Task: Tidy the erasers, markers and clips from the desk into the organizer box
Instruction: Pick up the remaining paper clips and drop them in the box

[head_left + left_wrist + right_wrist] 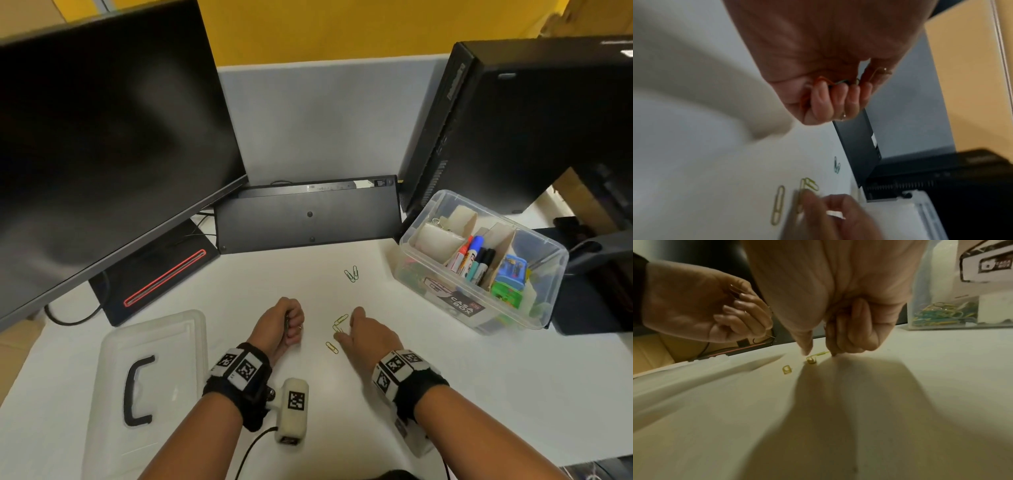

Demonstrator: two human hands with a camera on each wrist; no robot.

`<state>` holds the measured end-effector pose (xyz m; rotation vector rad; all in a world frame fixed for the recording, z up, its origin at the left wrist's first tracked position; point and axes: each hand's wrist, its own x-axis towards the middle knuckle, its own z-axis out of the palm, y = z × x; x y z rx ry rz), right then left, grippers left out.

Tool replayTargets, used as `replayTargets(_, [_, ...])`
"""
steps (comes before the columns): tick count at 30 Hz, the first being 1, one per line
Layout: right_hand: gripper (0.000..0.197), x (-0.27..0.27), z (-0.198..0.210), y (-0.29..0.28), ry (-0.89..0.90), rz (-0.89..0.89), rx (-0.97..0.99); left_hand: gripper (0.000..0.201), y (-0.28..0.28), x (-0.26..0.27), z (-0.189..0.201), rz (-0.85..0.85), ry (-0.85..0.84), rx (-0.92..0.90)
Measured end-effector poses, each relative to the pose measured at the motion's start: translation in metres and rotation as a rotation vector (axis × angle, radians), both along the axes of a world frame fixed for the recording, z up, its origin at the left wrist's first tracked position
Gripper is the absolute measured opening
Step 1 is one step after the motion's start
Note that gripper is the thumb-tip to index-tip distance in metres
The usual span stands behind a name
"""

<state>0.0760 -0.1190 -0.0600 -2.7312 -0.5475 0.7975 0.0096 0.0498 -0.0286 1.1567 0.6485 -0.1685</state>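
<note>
My left hand point(289, 322) rests on the desk as a fist and holds several paper clips point(838, 82), orange and green wire showing between its curled fingers. Just to its right, my right hand point(346, 330) reaches down onto a small cluster of yellow clips point(340, 320). Thumb and forefinger point(833, 352) pinch one yellow clip point(816, 356) against the desk; the other fingers are curled. One more yellow clip point(331, 347) lies beside them, and two green clips point(351, 274) lie farther back. The clear organizer box point(445, 308) stands at the right with markers point(474, 257) and erasers inside.
The box's clear lid point(150, 370) with a black handle lies at the front left. An upended keyboard point(308, 212) leans at the back, a monitor point(102, 137) at the left, a black computer tower point(513, 120) behind the box.
</note>
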Motion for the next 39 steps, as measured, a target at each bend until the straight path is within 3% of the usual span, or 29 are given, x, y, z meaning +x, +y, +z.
replayTargets(3, [0.026,-0.003,-0.001,0.003,-0.031,0.093,-0.043,0.041,0.000,-0.005,-0.001,0.010,-0.008,-0.090])
replayTargets(8, [0.020,-0.007,-0.003,0.008,-0.147,0.209,-0.158,0.030,0.003,-0.010,-0.003,-0.112,0.022,0.016])
replayTargets(10, [0.014,-0.003,-0.003,0.006,-0.099,0.149,-0.106,0.031,0.002,-0.011,-0.003,-0.147,0.050,0.052])
replayTargets(13, [0.015,0.009,0.000,-0.011,0.221,-0.105,0.302,0.022,-0.002,-0.009,-0.002,-0.296,0.051,0.348])
replayTargets(16, [0.021,0.016,0.002,-0.035,0.810,-0.667,1.054,0.016,-0.011,-0.004,-0.002,-0.675,0.008,0.832])
replayTargets(18, [0.027,0.019,0.002,-0.044,0.985,-0.829,1.248,0.023,-0.022,0.000,-0.002,-0.910,0.060,0.997])
replayTargets(21, [0.027,0.023,-0.003,-0.044,0.970,-0.851,1.153,0.029,-0.036,0.008,-0.002,-1.117,0.145,1.164])
replayTargets(23, [0.021,0.026,-0.002,-0.041,0.813,-0.754,1.025,0.029,-0.041,0.012,-0.003,-1.197,0.200,1.178])
replayTargets(27, [0.012,0.028,-0.003,-0.031,0.077,-0.064,0.359,0.041,-0.043,0.012,-0.009,-1.094,0.328,1.099])
replayTargets(29, [0.020,0.028,0.004,-0.020,-0.018,0.235,0.120,0.043,-0.041,0.010,-0.012,-1.065,0.373,1.073])
replayTargets(32, [0.028,0.032,0.012,-0.005,-0.120,0.517,-0.082,0.030,-0.037,0.006,-0.012,-1.151,0.320,1.172])
replayTargets(35, [0.029,0.032,0.011,0.001,-0.152,0.582,-0.121,0.016,-0.024,-0.005,-0.016,-1.029,0.233,1.172])
replayTargets(39, [0.023,0.032,0.004,0.008,-0.101,0.476,-0.160,0.012,-0.003,-0.019,-0.013,-0.755,0.136,1.073])
